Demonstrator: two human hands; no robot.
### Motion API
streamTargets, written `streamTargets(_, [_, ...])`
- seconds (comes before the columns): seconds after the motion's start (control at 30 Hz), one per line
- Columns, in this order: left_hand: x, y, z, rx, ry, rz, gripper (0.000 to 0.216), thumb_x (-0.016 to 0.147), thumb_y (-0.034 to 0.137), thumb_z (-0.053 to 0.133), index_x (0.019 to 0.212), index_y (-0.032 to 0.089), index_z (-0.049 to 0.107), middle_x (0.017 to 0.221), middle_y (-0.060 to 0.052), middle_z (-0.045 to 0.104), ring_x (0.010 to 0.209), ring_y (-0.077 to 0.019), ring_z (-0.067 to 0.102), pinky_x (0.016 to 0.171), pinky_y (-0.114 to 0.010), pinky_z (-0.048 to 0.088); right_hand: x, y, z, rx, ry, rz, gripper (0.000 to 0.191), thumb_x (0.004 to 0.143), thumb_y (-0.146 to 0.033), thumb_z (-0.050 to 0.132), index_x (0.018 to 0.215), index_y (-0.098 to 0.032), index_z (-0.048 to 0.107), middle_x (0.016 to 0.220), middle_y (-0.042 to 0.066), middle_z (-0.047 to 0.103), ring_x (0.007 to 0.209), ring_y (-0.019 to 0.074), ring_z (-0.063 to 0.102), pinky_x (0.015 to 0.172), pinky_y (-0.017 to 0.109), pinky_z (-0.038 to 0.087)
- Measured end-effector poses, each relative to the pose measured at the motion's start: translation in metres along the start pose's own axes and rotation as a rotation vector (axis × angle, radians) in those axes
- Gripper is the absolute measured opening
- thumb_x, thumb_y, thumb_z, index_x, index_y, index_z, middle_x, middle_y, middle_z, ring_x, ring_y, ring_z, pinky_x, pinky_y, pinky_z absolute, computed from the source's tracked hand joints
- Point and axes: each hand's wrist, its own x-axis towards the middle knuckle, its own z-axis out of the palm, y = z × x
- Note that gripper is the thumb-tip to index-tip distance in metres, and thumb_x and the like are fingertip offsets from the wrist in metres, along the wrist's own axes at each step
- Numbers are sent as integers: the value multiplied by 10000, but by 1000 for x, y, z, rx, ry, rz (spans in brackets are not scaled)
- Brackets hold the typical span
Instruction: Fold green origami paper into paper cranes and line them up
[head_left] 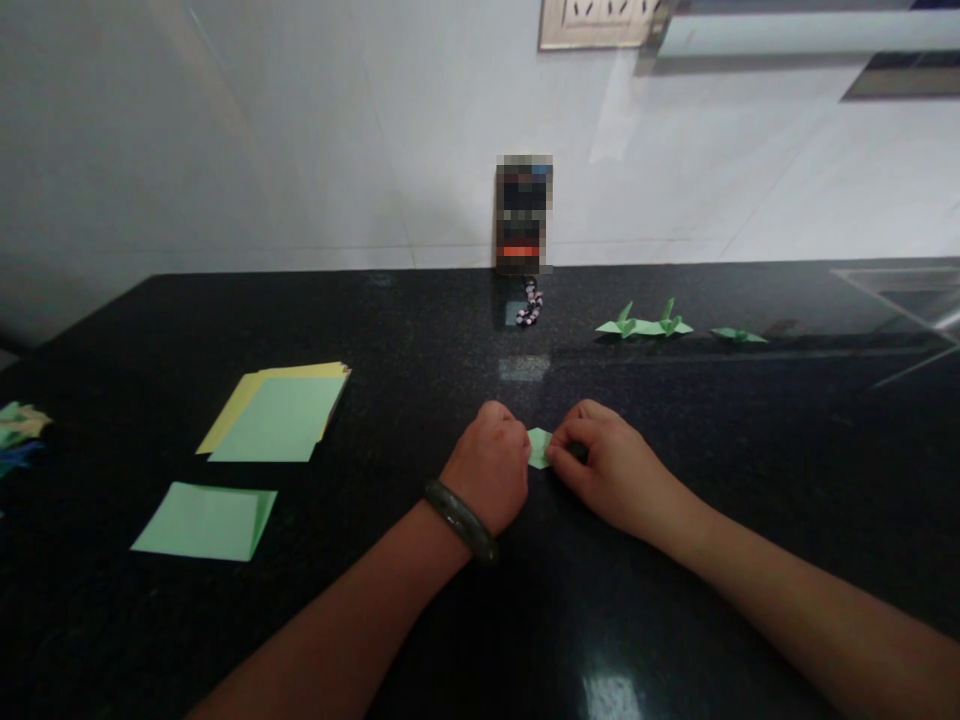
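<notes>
A small folded piece of light green paper [538,449] lies low over the dark countertop between my two hands. My left hand [491,465], with a dark bangle at its wrist, is closed at the paper's left edge, and its fingertips are hidden behind the knuckles. On the other side, my right hand [604,460] pinches the paper's right edge between thumb and forefinger. The hands cover part of the paper, so its full shape cannot be made out.
Stacked green and yellow sheets [281,418] lie left, with a folded green sheet [206,522] nearer me. Folded green paper cranes [645,325] and another folded piece [739,336] sit back right. A phone [523,215] leans on the wall, its beaded strap [530,305] on the counter [420,330].
</notes>
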Motion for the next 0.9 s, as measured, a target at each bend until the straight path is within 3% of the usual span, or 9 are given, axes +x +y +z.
streamTargets(0.33, [2,-2,-2,-40,19,20,111,746,90,481,749,130,584,828,-63,531,810,-160,520,765,-302,448,3,3,0,-16,-32,60,129,736,-180,545,608,-173,560,699,33,514,680,155,496,650,282,403])
streamTargets(0.57, [1,-9,-4,-78,22,32,199,743,45,441,801,139,606,847,-54,525,811,-144,516,780,-292,444,4,2,-1,-12,-35,55,121,734,-163,547,615,-174,564,702,30,524,672,151,504,634,274,403])
streamTargets(0.73, [-9,-5,-13,-30,-132,260,302,813,78,357,975,173,594,997,-67,507,896,-147,500,812,-288,440,3,3,0,-23,-29,52,131,735,-171,546,604,-173,558,694,29,526,668,150,505,628,273,404])
streamTargets(0.9, [-20,12,-19,249,-223,216,351,843,78,277,1095,95,521,1090,-138,475,1002,-234,448,799,-363,450,4,6,3,-3,-7,25,115,727,-176,561,612,-176,571,688,26,530,674,149,509,632,273,410])
